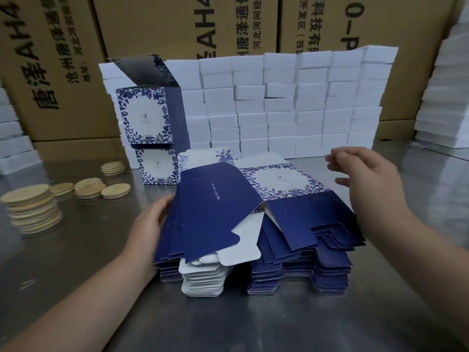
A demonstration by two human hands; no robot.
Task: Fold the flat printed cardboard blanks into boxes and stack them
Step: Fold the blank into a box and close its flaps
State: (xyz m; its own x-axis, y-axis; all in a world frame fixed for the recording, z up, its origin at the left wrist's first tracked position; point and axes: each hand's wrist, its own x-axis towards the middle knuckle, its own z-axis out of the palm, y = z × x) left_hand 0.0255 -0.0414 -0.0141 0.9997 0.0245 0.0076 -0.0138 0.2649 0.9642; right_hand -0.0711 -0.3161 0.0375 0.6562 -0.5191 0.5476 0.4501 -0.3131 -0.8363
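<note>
Head view, top blank (215,207): was held raised and tilted above the pile, probably so that it could be separated for folding; one blank was raised.
left hand (149,224): was closed on the left edge of that blank, fingertips partly hidden.
right hand (365,174): was kept in the air beside the pile, fingers loosely bent, nothing taken; it was judged ready to receive the blank.
pile of blanks (299,262): was laid flat on the table (76,237); too many to be counted.
folded boxes (144,115): two were stacked behind, the upper lid open.
wooden discs (30,207): five piles were counted at the left.
</note>
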